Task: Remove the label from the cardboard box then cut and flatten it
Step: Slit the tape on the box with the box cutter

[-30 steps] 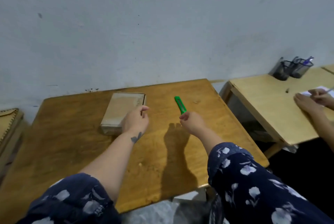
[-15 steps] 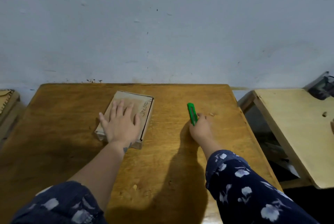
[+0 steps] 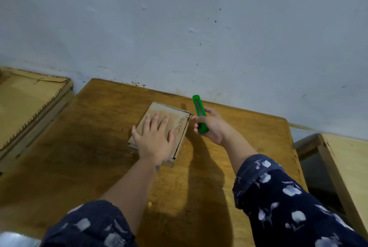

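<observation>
A flat brown cardboard box [image 3: 180, 125] with handwriting along its right edge lies on the wooden table [image 3: 95, 147] near the wall. My left hand [image 3: 154, 140] rests flat on top of the box, fingers spread, covering most of its lid. My right hand [image 3: 212, 127] is lifted just to the right of the box and holds a green utility knife [image 3: 199, 112], its tip pointing up towards the wall. No label on the box is visible to me.
A grey-white wall [image 3: 199, 27] stands right behind the table. Another wooden desk [image 3: 350, 171] sits to the right across a narrow gap. At the left is a tan surface with a stitched edge [image 3: 29, 107]. A small yellow crumb [image 3: 149, 204] lies on the table.
My right hand has picked the green knife up off the table and raised it beside the box. My left hand stays flat on the box. The view has tilted left.
</observation>
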